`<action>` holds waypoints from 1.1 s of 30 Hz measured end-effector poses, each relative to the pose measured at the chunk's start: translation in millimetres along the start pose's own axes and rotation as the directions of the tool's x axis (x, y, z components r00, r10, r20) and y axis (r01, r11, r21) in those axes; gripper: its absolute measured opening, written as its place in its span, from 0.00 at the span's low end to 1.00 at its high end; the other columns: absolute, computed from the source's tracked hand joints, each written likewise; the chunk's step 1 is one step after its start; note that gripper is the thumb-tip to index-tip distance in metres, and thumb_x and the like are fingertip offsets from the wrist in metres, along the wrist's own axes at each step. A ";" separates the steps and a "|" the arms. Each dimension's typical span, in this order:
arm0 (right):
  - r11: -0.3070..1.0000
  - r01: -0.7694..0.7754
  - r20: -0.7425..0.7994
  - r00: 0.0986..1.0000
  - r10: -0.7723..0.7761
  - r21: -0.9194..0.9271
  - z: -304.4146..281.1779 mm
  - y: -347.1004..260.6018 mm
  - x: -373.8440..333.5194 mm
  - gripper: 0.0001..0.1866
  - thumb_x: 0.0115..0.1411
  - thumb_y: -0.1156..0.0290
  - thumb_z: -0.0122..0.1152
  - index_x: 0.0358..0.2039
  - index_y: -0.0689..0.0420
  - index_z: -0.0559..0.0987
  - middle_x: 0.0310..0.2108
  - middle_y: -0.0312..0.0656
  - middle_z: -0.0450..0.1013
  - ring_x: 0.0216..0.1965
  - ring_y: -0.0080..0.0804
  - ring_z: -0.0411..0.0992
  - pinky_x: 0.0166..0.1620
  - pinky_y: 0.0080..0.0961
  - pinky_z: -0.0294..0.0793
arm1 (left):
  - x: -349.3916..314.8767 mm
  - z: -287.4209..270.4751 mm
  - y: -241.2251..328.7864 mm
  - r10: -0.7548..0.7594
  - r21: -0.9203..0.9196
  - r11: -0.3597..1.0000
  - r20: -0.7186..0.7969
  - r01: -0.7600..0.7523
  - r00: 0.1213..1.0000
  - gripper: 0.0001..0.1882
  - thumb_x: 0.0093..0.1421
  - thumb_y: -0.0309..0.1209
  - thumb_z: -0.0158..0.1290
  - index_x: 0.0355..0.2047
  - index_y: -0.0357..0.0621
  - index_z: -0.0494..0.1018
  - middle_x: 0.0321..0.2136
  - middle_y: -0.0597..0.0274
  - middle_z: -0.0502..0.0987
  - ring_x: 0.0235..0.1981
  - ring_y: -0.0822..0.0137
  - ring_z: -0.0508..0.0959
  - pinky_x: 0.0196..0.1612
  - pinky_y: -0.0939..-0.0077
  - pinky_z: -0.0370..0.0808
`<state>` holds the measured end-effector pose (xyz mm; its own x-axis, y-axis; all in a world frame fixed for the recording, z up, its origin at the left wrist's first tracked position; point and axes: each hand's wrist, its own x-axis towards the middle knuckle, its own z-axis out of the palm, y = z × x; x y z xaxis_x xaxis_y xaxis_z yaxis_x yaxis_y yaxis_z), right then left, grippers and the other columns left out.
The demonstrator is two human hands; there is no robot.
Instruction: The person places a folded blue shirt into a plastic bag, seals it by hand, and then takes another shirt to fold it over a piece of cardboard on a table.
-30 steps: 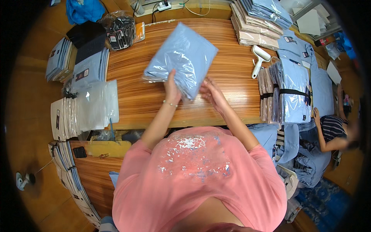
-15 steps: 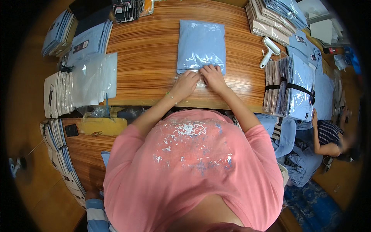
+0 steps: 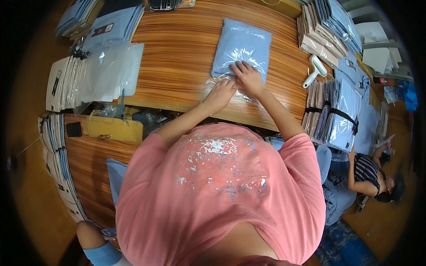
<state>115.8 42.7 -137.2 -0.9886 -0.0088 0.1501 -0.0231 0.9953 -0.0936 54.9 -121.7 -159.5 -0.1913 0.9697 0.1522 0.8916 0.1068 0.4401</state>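
A folded light-blue garment in a clear plastic bag (image 3: 243, 44) lies slightly tilted on the wood-grain table in front of me. The bag's loose clear flap (image 3: 213, 84) spreads from its near edge. My left hand (image 3: 221, 96) is at this flap, its fingers bent and close together on the film. My right hand (image 3: 250, 80) rests at the bag's near edge, fingers stretched out over the blue garment and the thumb side close to my left fingertips. Part of the flap is hidden under both hands.
A white lint roller (image 3: 316, 71) lies right of the bag. Strapped bagged garments (image 3: 344, 113) stand at the right edge, with more stacks (image 3: 317, 37) behind. Clear plastic bags (image 3: 113, 71) and white packets (image 3: 64, 84) lie left. Another person (image 3: 370, 173) is at far right.
The bag has turned slightly clockwise and appears farther right in view. My right hand has moved up onto the garment, while my left hand stays at the flap. The view has shifted.
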 end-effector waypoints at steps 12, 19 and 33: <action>0.990 -0.019 0.029 0.999 0.015 0.143 -27.9 11.9 16.3 0.27 0.44 0.71 0.63 0.48 0.49 0.69 0.43 0.38 0.72 0.41 0.38 0.71 0.37 0.31 0.74 | 28.7 19.5 8.2 -0.250 0.418 0.883 0.033 0.214 0.968 0.25 0.50 0.39 0.49 0.48 0.39 0.68 0.45 0.51 0.67 0.46 0.55 0.66 0.52 0.48 0.55; 0.985 -0.056 -0.091 0.993 0.072 0.165 1.2 3.4 5.0 0.27 0.41 0.74 0.63 0.46 0.52 0.70 0.47 0.36 0.68 0.49 0.36 0.66 0.46 0.33 0.70 | 0.0 27.1 11.3 -0.164 0.420 0.892 -0.037 0.165 0.986 0.29 0.52 0.43 0.49 0.52 0.43 0.65 0.48 0.53 0.66 0.49 0.53 0.64 0.52 0.44 0.55; 0.933 -0.148 -0.166 0.963 0.211 0.329 32.6 -76.5 -35.5 0.13 0.47 0.73 0.58 0.36 0.58 0.73 0.36 0.44 0.66 0.39 0.42 0.64 0.41 0.36 0.63 | 75.9 -70.0 -25.6 0.135 -0.134 0.980 -0.096 -0.148 0.986 0.20 0.59 0.37 0.46 0.50 0.47 0.67 0.48 0.53 0.69 0.52 0.55 0.66 0.52 0.60 0.63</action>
<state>147.8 -36.3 -167.5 -0.9325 0.2176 0.2884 0.0757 0.8982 -0.4330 -11.2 -66.2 -97.3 -0.1073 0.9496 0.2946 0.8472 -0.0678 0.5270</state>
